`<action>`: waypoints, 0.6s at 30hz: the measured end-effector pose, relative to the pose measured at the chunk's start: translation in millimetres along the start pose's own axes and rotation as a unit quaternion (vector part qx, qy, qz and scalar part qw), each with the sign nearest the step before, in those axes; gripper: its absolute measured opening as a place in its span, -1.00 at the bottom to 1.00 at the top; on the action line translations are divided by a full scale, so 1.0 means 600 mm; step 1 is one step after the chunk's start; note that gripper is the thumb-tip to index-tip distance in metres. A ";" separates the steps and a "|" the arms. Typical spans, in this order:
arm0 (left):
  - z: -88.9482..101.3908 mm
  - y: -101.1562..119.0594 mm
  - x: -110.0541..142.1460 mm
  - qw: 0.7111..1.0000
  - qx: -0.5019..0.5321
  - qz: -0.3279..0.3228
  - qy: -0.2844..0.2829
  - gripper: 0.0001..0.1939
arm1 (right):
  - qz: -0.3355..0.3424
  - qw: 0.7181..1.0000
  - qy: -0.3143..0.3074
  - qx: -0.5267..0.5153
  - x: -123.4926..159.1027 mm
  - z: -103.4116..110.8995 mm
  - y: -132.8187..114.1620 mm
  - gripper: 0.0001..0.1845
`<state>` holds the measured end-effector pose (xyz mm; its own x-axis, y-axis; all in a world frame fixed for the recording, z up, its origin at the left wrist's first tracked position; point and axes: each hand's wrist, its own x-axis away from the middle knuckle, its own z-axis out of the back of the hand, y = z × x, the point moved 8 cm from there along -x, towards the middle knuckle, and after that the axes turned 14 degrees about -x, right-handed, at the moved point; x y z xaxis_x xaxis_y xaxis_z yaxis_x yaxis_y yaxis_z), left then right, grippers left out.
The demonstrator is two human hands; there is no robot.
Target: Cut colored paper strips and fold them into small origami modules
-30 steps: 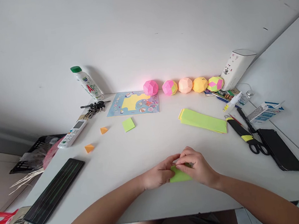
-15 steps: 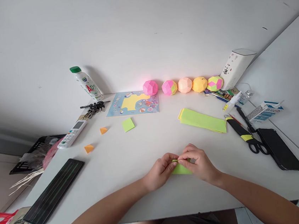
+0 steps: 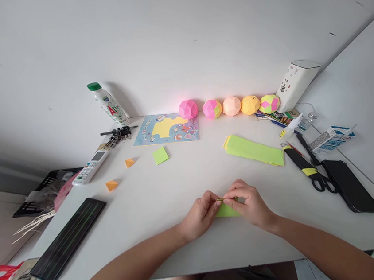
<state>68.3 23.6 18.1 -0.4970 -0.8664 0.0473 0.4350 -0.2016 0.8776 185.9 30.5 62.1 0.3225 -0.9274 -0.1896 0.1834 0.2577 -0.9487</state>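
Paper, a small green piece, is lying on the table near its front edge, and both hands are working on it. The left hand is pinching the paper's upper left edge between thumb and fingertips, while the right hand is pinching the same raised edge from the other side, its fingers curled over the sheet. Both are grasping the paper; neither is released. A flap is standing up along the top (how many folds are already in it I cannot tell, since the hands are covering most of it).

Judging by what is lying around, the work is looking partly done. Beyond the paper, against the wall, five finished paper balls are sitting in a row. Beyond the paper and a little right, a stack of green strips is waiting, uncut. Beyond it to the left, a single green square and two small orange folded units are lying loose. To the paper's right, well apart, scissors are resting beside a dark phone.
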 end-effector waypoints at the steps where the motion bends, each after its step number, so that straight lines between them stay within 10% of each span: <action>1: 0.000 0.000 0.000 1.000 -0.003 -0.001 0.000 -0.76 | 0.000 1.000 -0.001 -0.001 0.000 0.000 0.000 -0.86; 18: 0.003 0.009 0.002 1.000 -0.001 -0.024 0.008 -0.77 | 0.002 1.000 -0.001 -0.004 -0.001 -0.003 -0.008 -0.86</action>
<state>68.7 22.1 23.4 -0.5052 -0.8630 -0.0031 0.4128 -0.2447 0.8773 182.9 29.4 66.1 0.3255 -0.9256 -0.1931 0.1750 0.2597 -0.9497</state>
